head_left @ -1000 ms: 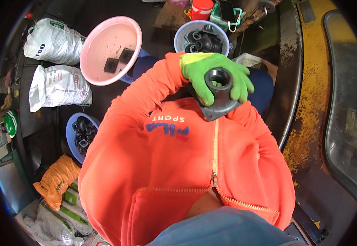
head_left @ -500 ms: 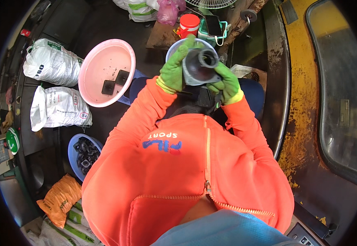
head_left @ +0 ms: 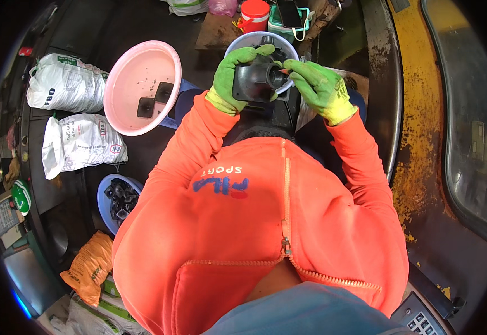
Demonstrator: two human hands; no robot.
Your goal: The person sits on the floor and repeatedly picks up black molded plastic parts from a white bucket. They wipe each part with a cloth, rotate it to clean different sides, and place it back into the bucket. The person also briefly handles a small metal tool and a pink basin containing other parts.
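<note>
Head view: two white sacks (head_left: 64, 89) lie left of pink basin (head_left: 143, 84).

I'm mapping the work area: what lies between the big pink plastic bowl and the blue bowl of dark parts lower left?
In the head view, between the pink plastic bowl and the blue bowl lies a white printed sack, beside the person's orange sleeve.

A dark, grimy floor (head_left: 143, 22) fills the upper left. Two white sacks (head_left: 64, 84) lie on it at the left, near a pink basin (head_left: 121, 84). An orange bag (head_left: 89, 267) sits lower left. To the right curves a worn yellow metal surface (head_left: 422, 139) with chipped paint, beside a dark metal rim (head_left: 380, 72). Light falls evenly from above.
</note>
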